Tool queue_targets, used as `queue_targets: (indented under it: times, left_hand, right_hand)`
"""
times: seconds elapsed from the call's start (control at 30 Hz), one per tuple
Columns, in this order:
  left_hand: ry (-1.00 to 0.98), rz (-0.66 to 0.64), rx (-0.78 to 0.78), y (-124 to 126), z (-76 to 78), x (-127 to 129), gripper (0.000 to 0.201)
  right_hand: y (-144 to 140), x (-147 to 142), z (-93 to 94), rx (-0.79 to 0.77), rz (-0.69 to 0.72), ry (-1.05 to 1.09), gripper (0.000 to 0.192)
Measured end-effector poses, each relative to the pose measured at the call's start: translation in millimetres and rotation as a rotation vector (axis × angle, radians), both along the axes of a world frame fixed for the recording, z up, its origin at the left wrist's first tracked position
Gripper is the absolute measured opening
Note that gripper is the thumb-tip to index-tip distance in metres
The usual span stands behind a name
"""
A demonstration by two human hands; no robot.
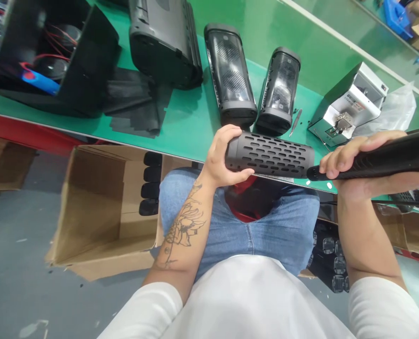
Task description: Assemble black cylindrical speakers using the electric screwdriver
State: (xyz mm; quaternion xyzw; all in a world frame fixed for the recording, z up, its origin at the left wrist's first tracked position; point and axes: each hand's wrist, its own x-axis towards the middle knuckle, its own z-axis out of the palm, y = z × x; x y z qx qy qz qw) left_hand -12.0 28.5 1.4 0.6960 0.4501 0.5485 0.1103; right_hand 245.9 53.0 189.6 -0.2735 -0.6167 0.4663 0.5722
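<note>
While I watch from the head camera, my left hand point(220, 157) is wrapped around the left end of a black perforated speaker cylinder point(269, 155), thumb underneath and fingers curled over the top, holding it level just above the near edge of the green tabletop point(181, 127) and over my lap. My tattooed left forearm rises from the lower middle of the view. My right hand point(350, 165) is clamped on a black electric screwdriver point(389, 160), which lies nearly level, its tip meeting the right end of the cylinder. Beyond the cylinder, two taller speakers point(230, 75) point(279, 89) with clear fronts lie side by side on the tabletop, a pair of tweezers point(296, 122) just to their right, and a grey screw feeder box point(350, 103) farther right. An open cardboard box point(99, 212) sits on the floor at my left; several black rounded parts point(151, 183) show stacked along its far side, too dark to identify. Another carton point(331, 256) below my right arm holds black pieces.
</note>
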Motion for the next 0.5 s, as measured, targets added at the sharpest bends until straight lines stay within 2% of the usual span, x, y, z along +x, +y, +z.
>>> queue_targets:
  times: [0.07,0.2,0.33,0.4,0.5]
  left_hand:
    - [0.01,0.003,-0.009,-0.1,-0.7,-0.9,0.1]
    - [0.007,-0.022,0.075,-1.1,0.6,-1.0,0.095]
    - [-0.002,-0.019,0.038,-3.2,1.0,0.2,0.092]
    - [0.013,-0.005,-0.004,-3.7,-0.4,0.8,0.094]
    - [-0.001,0.022,-0.025,-3.7,-3.4,2.5,0.092]
  right_hand:
    - [0.4,0.1,6.2,0.018,0.081,0.016,0.083]
    - [1.8,7.4,8.9,-0.04,0.276,-0.118,0.078]
    - [-2.4,7.1,-2.8,0.1,0.18,-0.013,0.07]
    - [-5.8,9.1,-2.4,0.139,0.16,0.039,0.064]
    - [0.5,20.4,12.0,0.006,0.226,-0.076,0.06]
